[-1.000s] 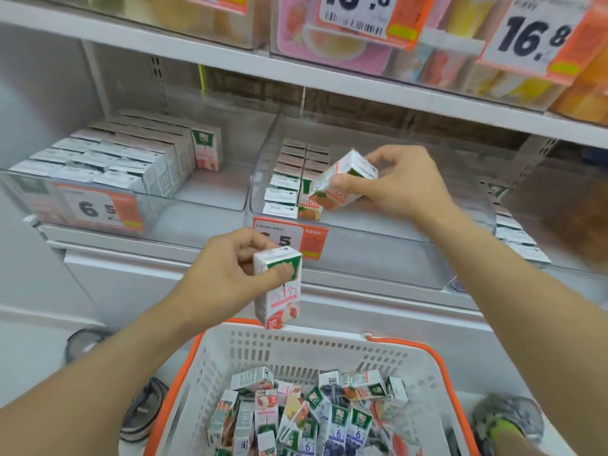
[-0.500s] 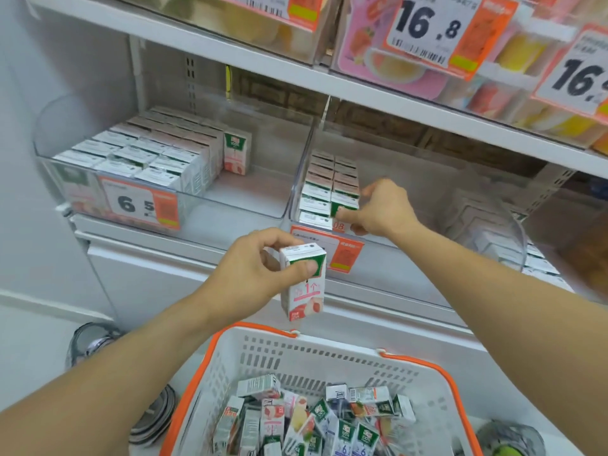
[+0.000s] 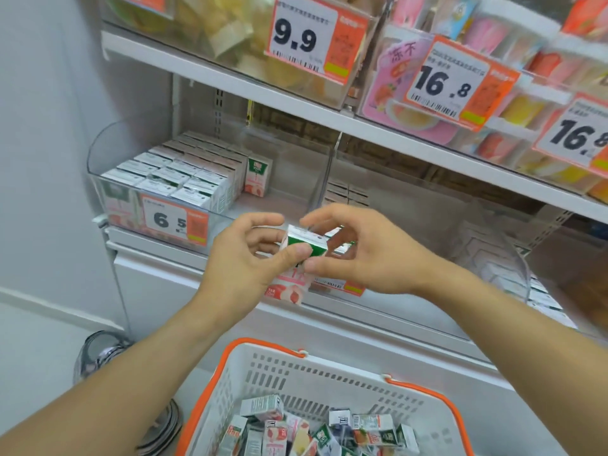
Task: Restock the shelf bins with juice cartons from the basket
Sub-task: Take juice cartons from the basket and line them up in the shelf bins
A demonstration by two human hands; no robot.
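White shop shelving [image 3: 230, 77] filled my view, its clear plastic bins [image 3: 108, 166] part-stocked. Below sat the white basket with orange rim [image 3: 210, 383], loose cartons inside. My left hand [image 3: 243, 258] pinched a small green-topped, peach-printed juice carton [image 3: 304, 255] before the middle bin; my right hand [image 3: 365, 255] hovered spread beside it, gripping nothing. I judged a fumbled handover could drop it.

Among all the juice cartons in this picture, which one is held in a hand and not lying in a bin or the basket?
The pink-and-green carton pinched by the left hand; the right hand reaches toward it.
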